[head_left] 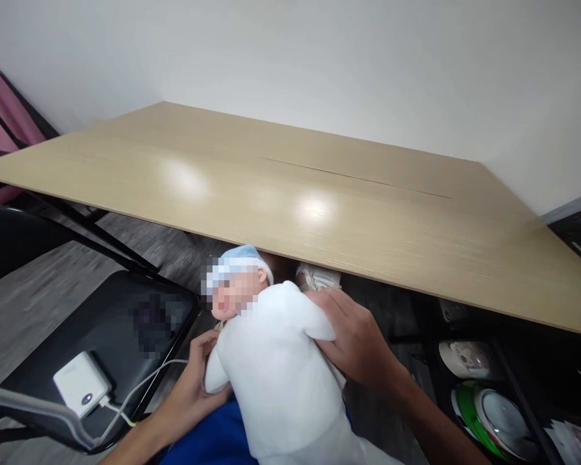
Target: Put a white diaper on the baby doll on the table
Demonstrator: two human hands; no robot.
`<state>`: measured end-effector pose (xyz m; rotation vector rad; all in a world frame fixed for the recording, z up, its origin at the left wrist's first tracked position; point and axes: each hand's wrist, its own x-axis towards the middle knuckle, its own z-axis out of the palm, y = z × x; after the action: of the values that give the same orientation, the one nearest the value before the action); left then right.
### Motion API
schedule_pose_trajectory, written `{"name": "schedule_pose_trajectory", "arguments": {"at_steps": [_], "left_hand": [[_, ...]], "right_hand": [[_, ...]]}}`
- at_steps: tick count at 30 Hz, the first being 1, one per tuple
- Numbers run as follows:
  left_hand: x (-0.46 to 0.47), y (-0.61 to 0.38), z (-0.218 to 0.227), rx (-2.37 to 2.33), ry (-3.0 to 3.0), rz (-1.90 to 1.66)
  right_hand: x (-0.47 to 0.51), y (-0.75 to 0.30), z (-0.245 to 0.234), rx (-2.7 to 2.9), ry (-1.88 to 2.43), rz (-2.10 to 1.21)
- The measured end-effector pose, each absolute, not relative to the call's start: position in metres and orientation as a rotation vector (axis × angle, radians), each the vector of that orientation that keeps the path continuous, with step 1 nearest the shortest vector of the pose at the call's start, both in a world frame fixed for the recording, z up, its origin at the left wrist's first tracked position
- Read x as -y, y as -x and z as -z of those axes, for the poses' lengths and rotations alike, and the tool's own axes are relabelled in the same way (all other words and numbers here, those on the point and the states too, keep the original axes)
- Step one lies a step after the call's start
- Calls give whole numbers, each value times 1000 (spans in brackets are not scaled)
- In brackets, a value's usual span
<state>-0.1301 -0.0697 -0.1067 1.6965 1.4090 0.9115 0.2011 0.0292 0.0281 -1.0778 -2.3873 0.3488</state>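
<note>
A baby doll [278, 361] with a white, soft-looking body and a light blue cap [246, 253] lies tilted across my lap, its head toward the table edge. My left hand [201, 371] is closed around the doll's arm at the left of the picture. On the other side, my right hand [351, 329] grips the doll's other arm, fingers wrapped behind it. The doll's head leans to the left, and its face is blurred out. Its lower body runs out of the bottom of the view.
A wooden table [252, 187] spans the view in front of me against a white wall. On a black chair [140, 349] at the left lies a white power bank [81, 382] with a cable [140, 385]. Containers [501, 413] stand on a dark shelf below the table at right.
</note>
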Motion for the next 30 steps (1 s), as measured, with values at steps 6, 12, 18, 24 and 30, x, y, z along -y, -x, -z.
{"name": "schedule_pose_trajectory", "arguments": {"at_steps": [6, 12, 18, 24, 30], "left_hand": [[21, 121, 62, -1215, -1826, -814], [-72, 94, -11, -1201, -2248, -791], [-164, 61, -43, -1149, -2390, -689], [-214, 74, -40, -1292, -2483, -502], [-245, 86, -36, -1420, -2415, -424]], "right_hand": [[-13, -233, -73, 2312, 1182, -338], [-36, -285, -85, 2115, 1511, -152], [-85, -318, -67, 1929, 1851, -69], [-104, -335, -33, 1846, 1802, -96], [-127, -346, -16, 1874, 1793, -130]]}}
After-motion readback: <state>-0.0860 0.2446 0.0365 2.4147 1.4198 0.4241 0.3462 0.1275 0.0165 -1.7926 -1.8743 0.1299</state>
